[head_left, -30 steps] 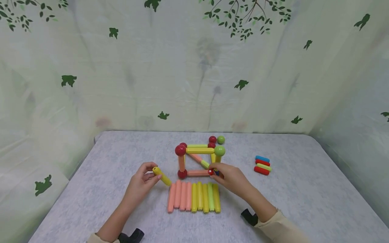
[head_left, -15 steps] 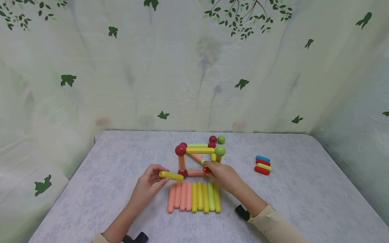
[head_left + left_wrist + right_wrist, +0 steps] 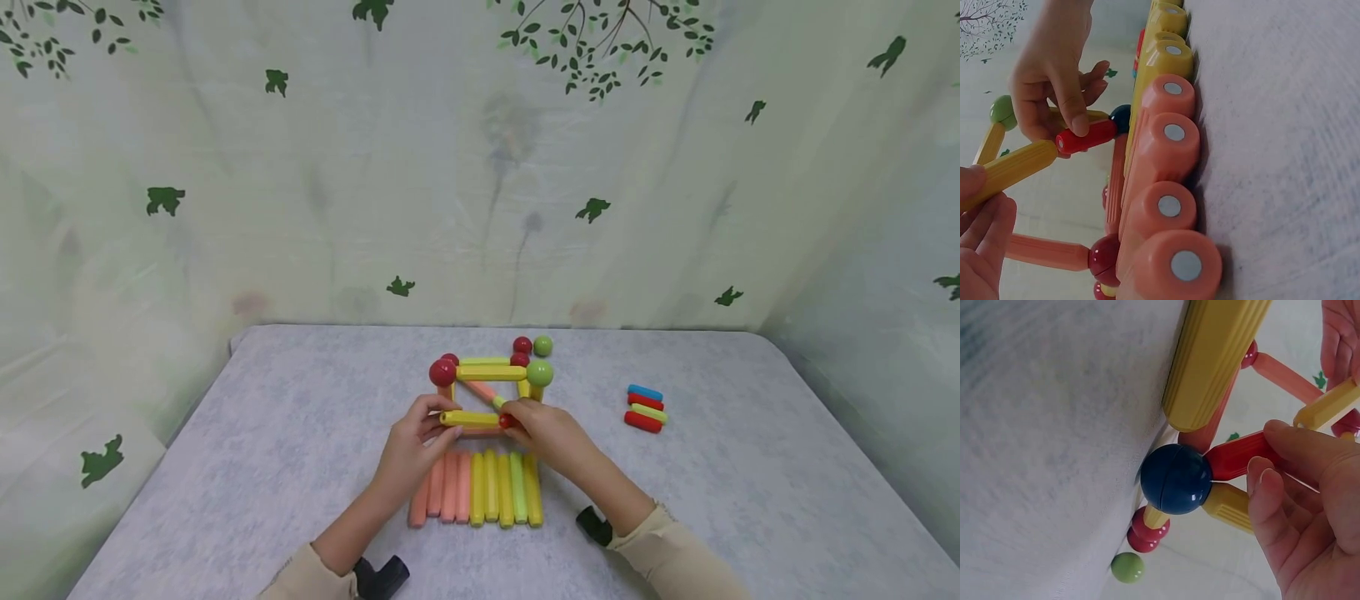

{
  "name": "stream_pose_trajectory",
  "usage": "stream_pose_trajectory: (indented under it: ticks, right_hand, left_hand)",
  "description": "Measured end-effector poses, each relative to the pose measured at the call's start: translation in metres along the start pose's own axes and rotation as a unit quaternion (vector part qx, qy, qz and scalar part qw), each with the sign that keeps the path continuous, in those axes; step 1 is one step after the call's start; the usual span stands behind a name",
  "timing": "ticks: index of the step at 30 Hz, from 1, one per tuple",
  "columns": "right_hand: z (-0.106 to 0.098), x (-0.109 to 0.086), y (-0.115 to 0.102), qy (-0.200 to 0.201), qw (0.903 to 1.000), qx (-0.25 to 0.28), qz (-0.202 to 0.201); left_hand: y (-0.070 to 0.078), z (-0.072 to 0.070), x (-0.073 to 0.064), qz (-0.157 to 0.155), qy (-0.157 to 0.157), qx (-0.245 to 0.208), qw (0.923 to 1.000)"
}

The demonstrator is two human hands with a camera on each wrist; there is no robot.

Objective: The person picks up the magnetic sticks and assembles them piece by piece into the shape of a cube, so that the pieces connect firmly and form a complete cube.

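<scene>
My left hand (image 3: 416, 440) holds a yellow ridged magnetic rod (image 3: 474, 419) between thumb and fingers, level and pointing right. Between thumb and fingers of my right hand (image 3: 557, 433) is a short red rod (image 3: 1088, 137), tilted up from a dark blue ball (image 3: 1175, 479) at the frame's near right corner. The yellow rod's far end is right at the red rod's free end. Behind both hands stands a box-like frame of rods and balls, with a red ball (image 3: 442, 372), a green ball (image 3: 540, 372) and a yellow top rod (image 3: 491, 373).
A row of salmon rods (image 3: 449, 492) and yellow and green rods (image 3: 506, 492) lies just in front of the frame. Loose red (image 3: 522, 344) and green balls (image 3: 543, 346) lie behind it. Several short rods (image 3: 645, 408) are grouped at the right on the grey table (image 3: 750, 500).
My left hand has moved right, and its yellow rod has swung from slanting downward to level, reaching the red rod. My right hand has shifted slightly left, tipping the red rod leftward.
</scene>
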State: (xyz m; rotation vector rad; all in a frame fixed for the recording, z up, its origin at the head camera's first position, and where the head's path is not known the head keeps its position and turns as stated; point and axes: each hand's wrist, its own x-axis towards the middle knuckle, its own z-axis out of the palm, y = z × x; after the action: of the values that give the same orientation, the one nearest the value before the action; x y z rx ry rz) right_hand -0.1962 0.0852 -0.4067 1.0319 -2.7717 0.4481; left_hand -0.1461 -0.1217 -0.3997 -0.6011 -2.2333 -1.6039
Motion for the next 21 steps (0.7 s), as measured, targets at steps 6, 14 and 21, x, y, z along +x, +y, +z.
stream_pose_trajectory:
  ticks: [6,14,21]
  right_hand:
    - [0.0,-0.001,0.001,0.005,1.0,-0.003,-0.006]
    - [0.001,0.002,0.0,0.023,0.9991,0.027,-0.022]
    - [0.002,0.004,0.001,0.03,0.9985,0.038,-0.026]
  left_hand:
    - [-0.021,0.009,0.005,0.021,-0.007,0.013,0.9997]
    - [-0.02,0.007,0.007,0.062,0.0,0.076,0.9952]
    - [-0.021,-0.004,0.014,0.154,0.047,0.269,0.9495]
